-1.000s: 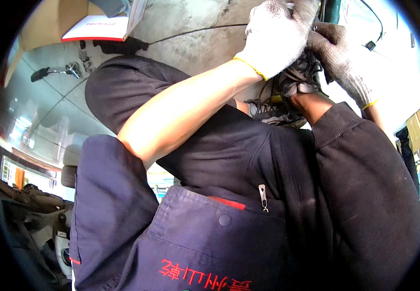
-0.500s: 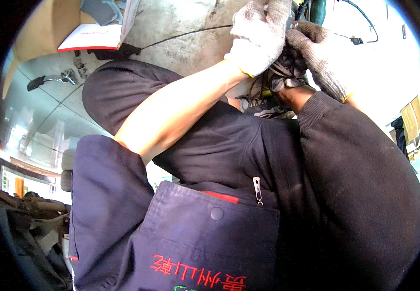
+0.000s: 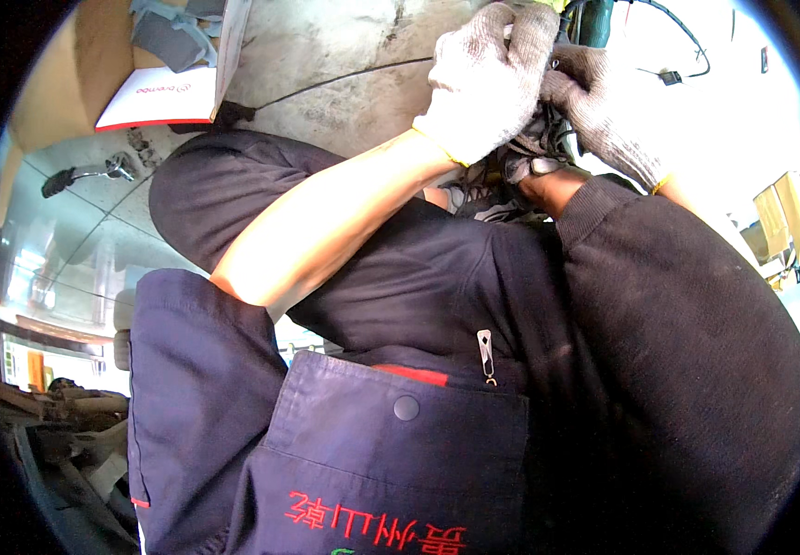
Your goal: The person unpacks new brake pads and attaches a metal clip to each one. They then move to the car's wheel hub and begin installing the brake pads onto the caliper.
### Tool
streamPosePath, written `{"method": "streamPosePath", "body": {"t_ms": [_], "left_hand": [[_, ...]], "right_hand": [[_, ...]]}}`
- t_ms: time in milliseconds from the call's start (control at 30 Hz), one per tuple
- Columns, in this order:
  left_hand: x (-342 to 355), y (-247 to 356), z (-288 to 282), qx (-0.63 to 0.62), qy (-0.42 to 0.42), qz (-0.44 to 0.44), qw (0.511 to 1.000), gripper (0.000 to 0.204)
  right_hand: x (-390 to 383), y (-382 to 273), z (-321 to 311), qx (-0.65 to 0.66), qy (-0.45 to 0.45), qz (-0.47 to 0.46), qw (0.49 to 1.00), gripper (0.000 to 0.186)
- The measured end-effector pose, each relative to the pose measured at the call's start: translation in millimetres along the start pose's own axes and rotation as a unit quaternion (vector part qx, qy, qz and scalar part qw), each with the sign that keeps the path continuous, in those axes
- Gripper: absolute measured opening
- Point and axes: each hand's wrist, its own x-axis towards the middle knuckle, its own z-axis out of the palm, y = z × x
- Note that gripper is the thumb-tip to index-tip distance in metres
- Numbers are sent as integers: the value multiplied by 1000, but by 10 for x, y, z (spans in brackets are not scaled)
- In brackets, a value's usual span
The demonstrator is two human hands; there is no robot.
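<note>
My left hand (image 3: pixel 488 83), in a whitish knit work glove, is closed at the top of the view, fingers curled. Close beside it on the right is my right hand (image 3: pixel 603 111), in a similar, greyer glove, its fingers bent inward. Whatever the two hands grip is hidden behind the gloves. A dark green cylindrical part (image 3: pixel 596 23) rises just beyond them, with black cable (image 3: pixel 677 20) nearby. Below the hands are my crossed feet in dark laced shoes (image 3: pixel 485 196), partly covered by the gloves.
On the left stands an open cardboard box (image 3: pixel 72 69) with grey-blue material (image 3: pixel 176 39) inside and a white red-edged flap (image 3: pixel 155 97). A ratchet wrench (image 3: pixel 90 174) with a black handle lies on the tiled floor. A thin dark line (image 3: pixel 335 79) crosses the stained floor. Cardboard pieces (image 3: pixel 784 217) stand far right.
The view has shifted slightly, so the box and wrench sit further left. Both hands stay close together, still closed; the left one has moved slightly over the shoes.
</note>
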Motion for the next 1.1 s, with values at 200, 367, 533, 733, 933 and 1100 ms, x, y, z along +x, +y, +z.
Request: {"method": "streamPosePath", "body": {"t_ms": [200,367,533,733,933,1100], "left_hand": [[79,98,-54,-73,-16,-83,994,37],[-40,-219,37,94,8,114,989,35],[-39,-83,11,206,34,162,964,39],[20,-79,93,77,62,82,992,26],[-321,-253,3,68,37,23,997,30],[-184,39,-246,-114,-19,68,991,22]], "right_hand": [[125,-217,-204,-110,-108,1,988,40],[142,-106,-121,-39,-97,12,994,40],[88,-59,-128,3,-88,24,996,40],[66,-15,-127,98,-91,23,991,39],[63,22,2,40,-54,92,993,47],[-244,-287,-212,150,18,88,985,44]]}}
